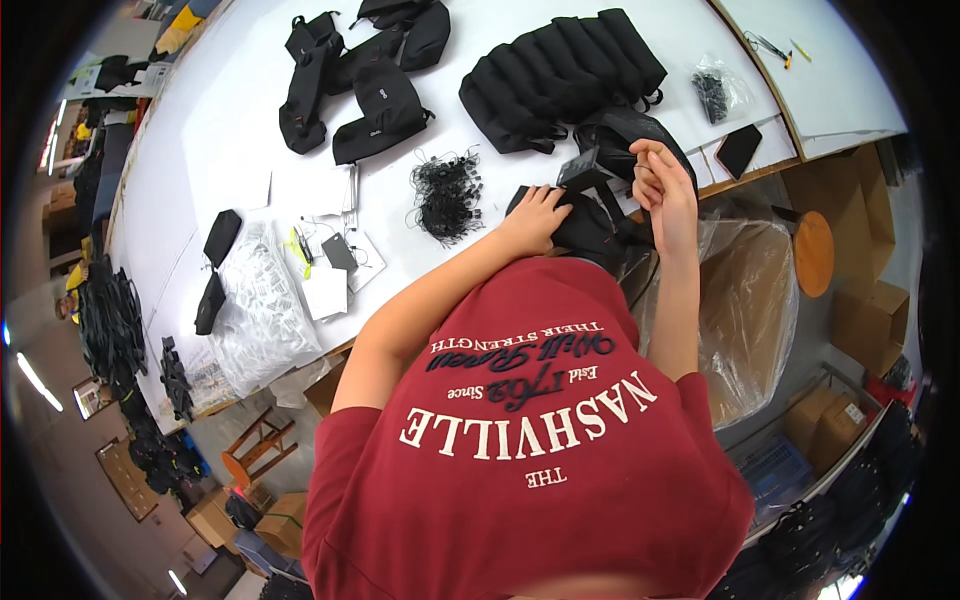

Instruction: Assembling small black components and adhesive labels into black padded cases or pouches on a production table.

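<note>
My left hand (537, 218) lies with its fingers spread on a black fabric bag (585, 228) at the table's near edge. Raised over the right side of that bag, my right hand (665, 190) has its thumb and fingers drawn together in a pinch. What it pinches, if anything, is too small to make out. Between the two hands stands a dark rectangular tag (578, 170), its lower part against the bag. Another black bag (640, 128) sits just behind the right hand. Left of my left hand is a tangled heap of black looped tag strings (446, 197).
A row of black bags (565, 75) lies at the back, with more black pouches (385, 105) to its left. A clear bag of white pieces (258, 310) rests at left. At right are a dark phone-like slab (738, 150), a plastic-lined carton (745, 300) and a round stool (813, 254).
</note>
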The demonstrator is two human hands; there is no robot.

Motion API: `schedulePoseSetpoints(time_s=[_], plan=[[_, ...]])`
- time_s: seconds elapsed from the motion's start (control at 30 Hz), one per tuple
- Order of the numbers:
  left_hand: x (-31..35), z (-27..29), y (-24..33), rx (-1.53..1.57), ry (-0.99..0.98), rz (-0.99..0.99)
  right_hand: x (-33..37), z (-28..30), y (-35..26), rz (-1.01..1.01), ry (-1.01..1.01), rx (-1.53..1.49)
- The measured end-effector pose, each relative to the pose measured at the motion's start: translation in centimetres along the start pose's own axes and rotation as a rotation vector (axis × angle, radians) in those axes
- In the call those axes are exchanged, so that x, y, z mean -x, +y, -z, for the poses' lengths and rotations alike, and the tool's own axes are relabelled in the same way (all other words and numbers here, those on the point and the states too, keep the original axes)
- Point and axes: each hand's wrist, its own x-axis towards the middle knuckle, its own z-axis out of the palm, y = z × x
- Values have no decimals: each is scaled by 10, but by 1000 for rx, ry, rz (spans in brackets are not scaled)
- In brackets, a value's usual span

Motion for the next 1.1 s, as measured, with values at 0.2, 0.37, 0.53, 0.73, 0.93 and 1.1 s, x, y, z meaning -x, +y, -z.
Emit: schedulePoseSetpoints(time_s=[0.2, 0.37, 0.53, 0.73, 0.93, 1.1], plan=[[-7, 18, -7, 109, 190, 125, -3, 6, 4, -61, -56, 29], [-8, 58, -11, 405, 315, 301, -1, 8, 1, -50, -31, 119], [26, 91, -9, 948, 413, 488, 9, -3, -9, -12, -183, 393], [58, 103, 13, 1209, 347, 593, 21, -41, 10, 136, -294, 733], [65, 135, 47, 1244, 837, 454, 20, -54, 30, 204, -256, 629], [64, 149, 55, 911, 842, 477, 24, -64, 26, 217, -284, 717]])
